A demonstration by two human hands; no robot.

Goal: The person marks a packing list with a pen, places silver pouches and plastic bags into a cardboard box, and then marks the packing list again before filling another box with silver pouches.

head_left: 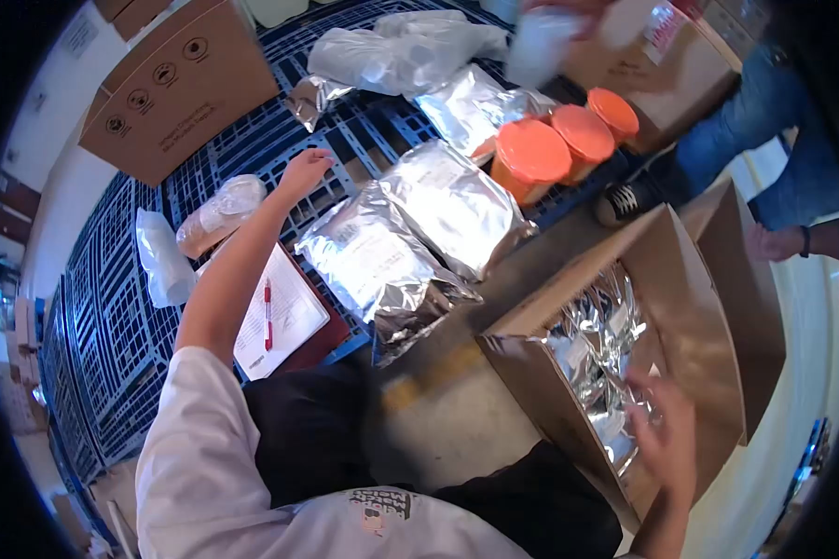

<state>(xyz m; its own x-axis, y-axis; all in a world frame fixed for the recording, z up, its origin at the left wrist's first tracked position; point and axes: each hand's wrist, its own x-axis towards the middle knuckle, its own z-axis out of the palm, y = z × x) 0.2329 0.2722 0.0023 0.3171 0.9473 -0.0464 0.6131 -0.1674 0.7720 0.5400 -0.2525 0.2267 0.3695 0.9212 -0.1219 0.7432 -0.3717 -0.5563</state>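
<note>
My left hand (306,171) is stretched forward over the blue pallet, its fingers curled in with nothing showing between them. Two large silver foil bags (455,205) lie just to its right on the pallet. My right hand (667,427) reaches into an open cardboard box (688,321), fingers apart and slightly blurred. Beneath those fingers, crumpled silver foil bags (595,349) lie inside the box. Below my left forearm are a notepad (289,321) and a red pen (268,315) resting on its page.
Orange-lidded tubs (533,154) stand beyond the foil bags, with clear plastic bags (391,58) farther back. A tall carton (191,88) stands at the far left of the blue pallet (103,307). Another person's hand (776,244) is beside the box, at the right.
</note>
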